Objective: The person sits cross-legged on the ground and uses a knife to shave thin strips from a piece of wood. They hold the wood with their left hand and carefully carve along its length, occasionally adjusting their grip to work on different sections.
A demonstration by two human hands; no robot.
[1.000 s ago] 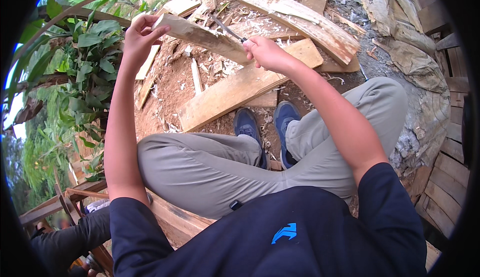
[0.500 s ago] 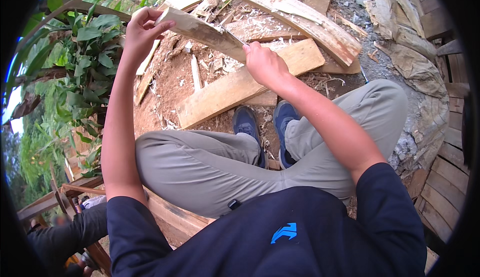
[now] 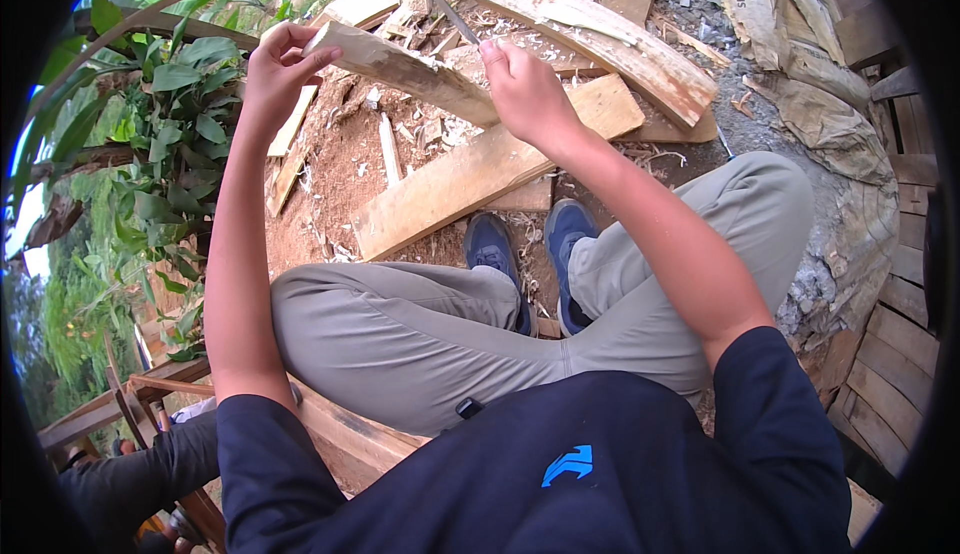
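My left hand (image 3: 284, 62) grips the upper left end of a piece of wood (image 3: 400, 66), its thumb pressed over the end. The piece slants down to the right, its lower end near a flat plank (image 3: 450, 186); whether they touch I cannot tell. My right hand (image 3: 522, 89) is closed round a knife, its handle hidden in the fist. The knife's blade (image 3: 448, 9) points up and away to the left, raised clear of the wood's edge.
Beyond my hands lies a thick, pale slab (image 3: 600, 39) with rough edges. Wood shavings and offcuts (image 3: 390, 149) litter the reddish soil. Leafy plants (image 3: 175, 134) grow at left, crumpled sacking (image 3: 825, 134) lies at right. Another person's dark sleeve (image 3: 150, 469) shows at lower left.
My right hand has risen slightly, and the knife blade has swung up off the wood to point away from me. My left hand keeps its hold on the piece.
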